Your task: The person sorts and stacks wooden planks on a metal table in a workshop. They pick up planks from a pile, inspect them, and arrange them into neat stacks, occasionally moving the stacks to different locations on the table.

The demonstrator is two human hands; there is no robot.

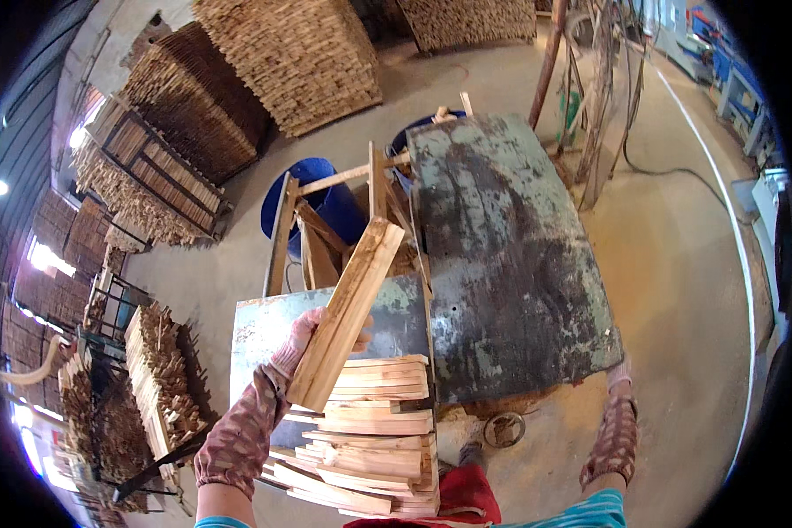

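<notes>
My left hand (304,338), in a pale pinkish glove, grips a short wooden plank (348,312) and holds it tilted above the worktable. Its fingertips show at the plank's far side. Below it a stack of wooden slats (374,431) lies on the near part of the table (260,317). My right hand (620,373), gloved too, is at the near right corner of a worn dark tabletop (510,255). Its fingers are too small and hidden to make out. Patterned sleeve covers are on both forearms.
Beyond the table stand a wooden frame (330,179) and a blue barrel (334,211). Tall stacks of boards (290,57) rise at the back and left. Upright poles (600,106) and a dark cable (678,170) are at the right, near blue machinery (739,84).
</notes>
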